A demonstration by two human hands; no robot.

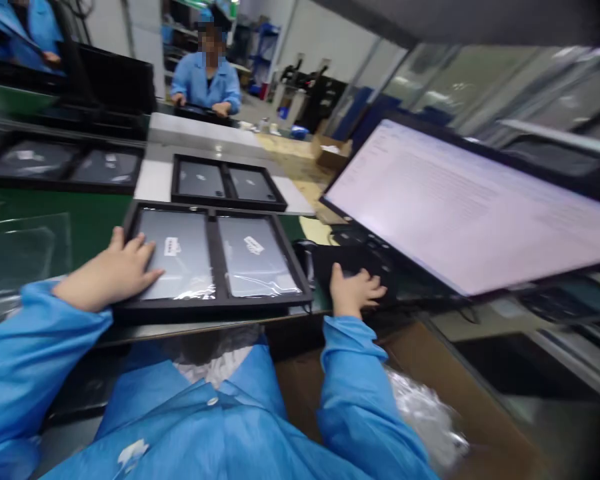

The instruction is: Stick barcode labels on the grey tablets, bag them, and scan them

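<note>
- Tray point(253, 307) with two wrapped devices point(187, 267) extends rightward from the left hand point(114, 273), long axis left-right.
- That hand, nearer, spreads over its left edge, gripping nothing.
- Right hand point(354, 292): apart, splayed, no hold visible.

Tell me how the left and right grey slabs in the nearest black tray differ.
The left slab has a nearly upright label; the right slab has a clearly tilted label. The left hand overlaps the left slab's edge in view; no hand covers the right slab. Both are grey, in clear wrap, and lie in the same black tray.
</note>
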